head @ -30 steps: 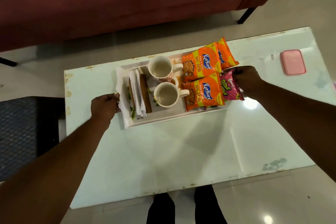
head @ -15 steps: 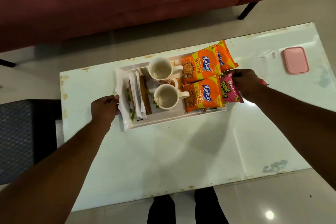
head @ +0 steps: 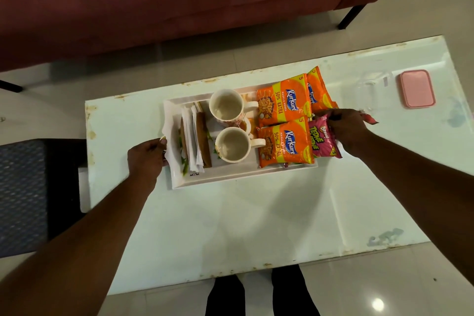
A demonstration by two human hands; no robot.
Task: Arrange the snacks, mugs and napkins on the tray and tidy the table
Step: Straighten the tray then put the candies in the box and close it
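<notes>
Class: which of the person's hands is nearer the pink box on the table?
Right. The right hand holds the pink snack packet at the tray's right end, a short way from the pink box. The left hand grips the tray's opposite end, well beyond.

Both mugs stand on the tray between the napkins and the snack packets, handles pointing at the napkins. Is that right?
Not quite. In the head view the far mug and the near mug do stand on the tray between the napkins and the snack packets, but their handles point at the snack packets, not the napkins.
</notes>
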